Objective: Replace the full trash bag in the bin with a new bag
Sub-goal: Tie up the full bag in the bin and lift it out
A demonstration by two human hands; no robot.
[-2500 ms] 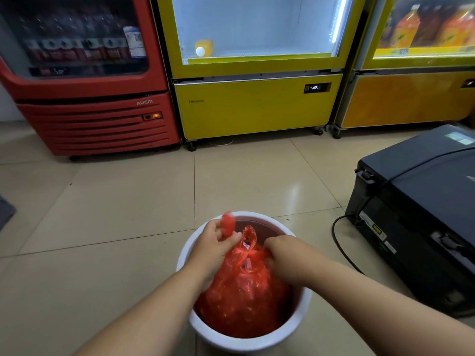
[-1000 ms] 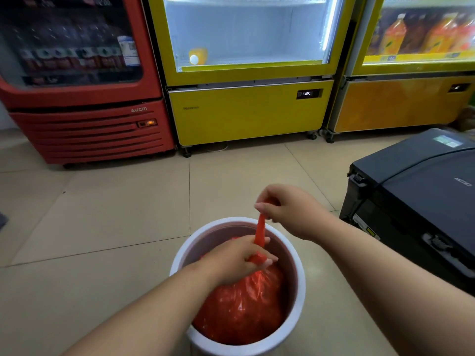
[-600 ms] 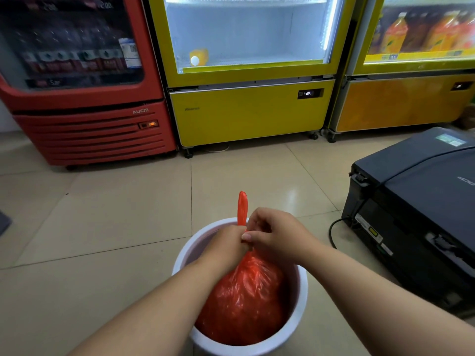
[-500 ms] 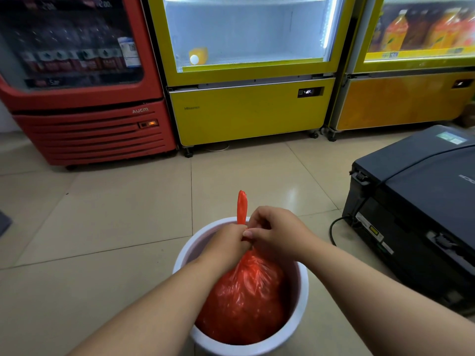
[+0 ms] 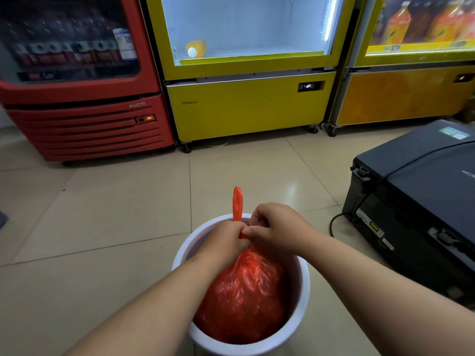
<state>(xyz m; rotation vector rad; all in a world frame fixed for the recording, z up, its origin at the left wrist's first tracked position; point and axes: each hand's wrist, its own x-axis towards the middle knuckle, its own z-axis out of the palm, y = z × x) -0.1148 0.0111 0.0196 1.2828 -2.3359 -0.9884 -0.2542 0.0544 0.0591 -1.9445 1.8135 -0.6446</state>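
**Knot being closed on full bag**

The round white plastic bin is seen holding the bulging red plastic trash bag. Since a second ago, the raised right hand has been lowered beside the left hand; the twisted neck is pinched by both; lifting out is judged next

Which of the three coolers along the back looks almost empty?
The middle yellow cooler: just one yellow bottle lying inside. The red cooler and orange cooler hold rows of drinks.

The bin near rim runs off the bottom edge. The red bag neck is hidden inside both fists, and its contents cannot be made out. The black machine is cut by the right edge.
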